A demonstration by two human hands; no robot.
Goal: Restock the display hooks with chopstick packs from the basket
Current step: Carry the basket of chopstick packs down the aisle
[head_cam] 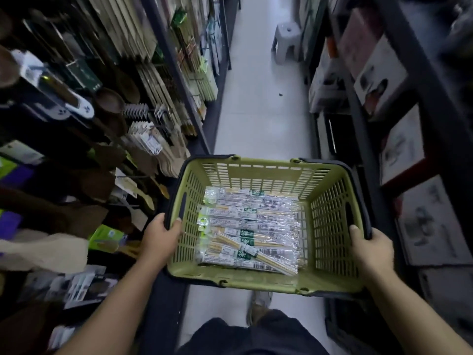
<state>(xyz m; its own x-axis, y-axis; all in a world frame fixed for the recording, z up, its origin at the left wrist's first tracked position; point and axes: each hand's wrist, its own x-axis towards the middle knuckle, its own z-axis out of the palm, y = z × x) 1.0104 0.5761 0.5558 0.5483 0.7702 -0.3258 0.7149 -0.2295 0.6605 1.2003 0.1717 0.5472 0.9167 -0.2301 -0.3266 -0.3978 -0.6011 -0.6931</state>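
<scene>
Left hand [160,235]: was curled over the basket's left rim, thumb laid inside.
Right hand [369,249]: was clamped on the right rim, forearm stretched forward.
Basket [258,278]: was held level at lower centre.
Chopstick packs [249,230]: were stacked flat inside it.
Display hooks [163,119]: were seen at upper left.

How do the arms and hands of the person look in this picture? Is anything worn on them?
Both are bare. The left hand and the right hand have no gloves, and no rings show. The left forearm and the right forearm show no sleeve, watch or bracelet as far as the picture reaches.
</scene>
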